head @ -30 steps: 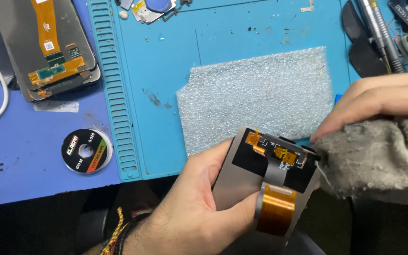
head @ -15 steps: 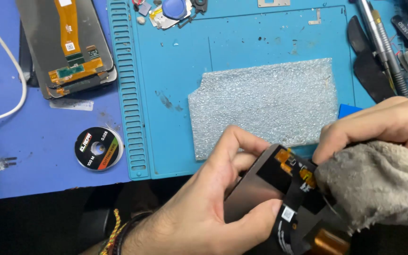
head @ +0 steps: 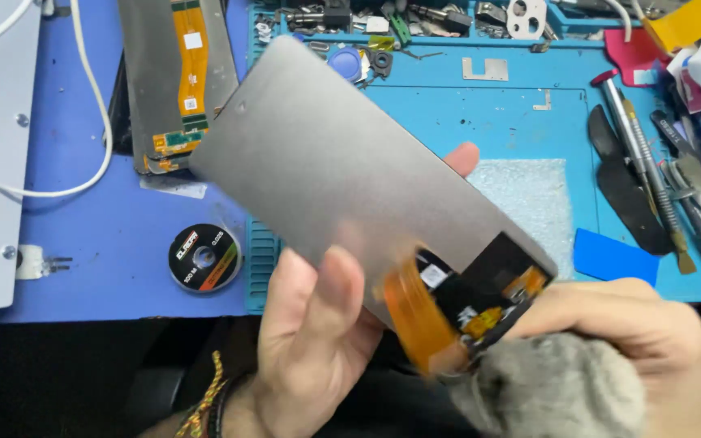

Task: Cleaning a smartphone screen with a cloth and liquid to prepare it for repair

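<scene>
My left hand [head: 310,341] grips a grey phone display panel [head: 342,170], back side up, tilted from upper left to lower right above the mat. An orange flex cable [head: 419,320] and small connectors sit at its lower end. My right hand [head: 618,324] presses a grey cloth [head: 561,389] against that lower end, beside the cable. The panel hides part of a silver foam pad [head: 533,199] on the blue work mat [head: 513,122].
A second display panel with an orange flex [head: 180,81] lies at the upper left. A small reel [head: 204,258] sits on the blue desk. Tweezers, spudgers and other tools [head: 651,162] lie on the right, a blue pick [head: 610,255], small parts [head: 367,32] along the top, a white cable [head: 91,122].
The panel has been lifted and swung up, so its whole grey back now fills the middle. The view has shifted toward the desk's far edge. The cloth stays at the cable end.
</scene>
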